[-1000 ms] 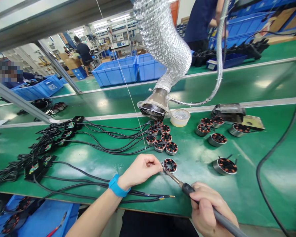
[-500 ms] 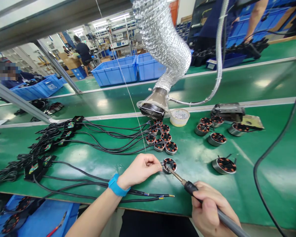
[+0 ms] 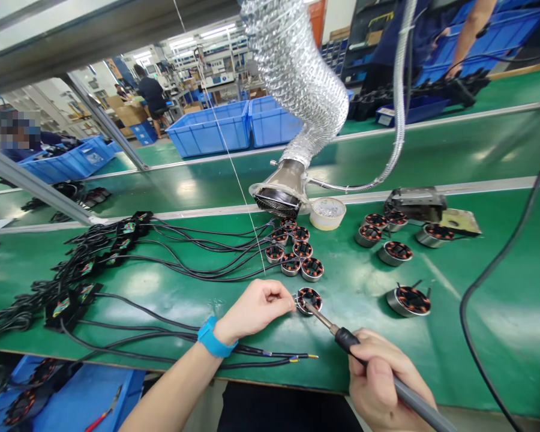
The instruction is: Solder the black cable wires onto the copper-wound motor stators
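In my right hand point(image 3: 384, 378) is a soldering iron point(image 3: 347, 341), its tip down at the inner edge of a small round motor stator point(image 3: 314, 295) with copper windings and a metal rim. My left hand point(image 3: 258, 307), blue band at the wrist, is closed in a pinch at the stator's left side. A thin solder wire point(image 3: 236, 171) hangs from above and runs down into that hand; its end is hidden by the fingers. Black cables point(image 3: 281, 355) with stripped coloured ends lie below the left wrist.
Several stators point(image 3: 302, 249) joined to black cables stand behind my hands. More stators point(image 3: 396, 253) sit to the right. Over the bench hangs a fume extraction hose point(image 3: 303, 72), near a round white tub point(image 3: 328, 214). A black cord point(image 3: 488, 279) crosses the right side.
Both hands, the iron and the stator stay almost still. The black cord at the right shifts slightly left, and a co-worker's arm in the background moves a little.
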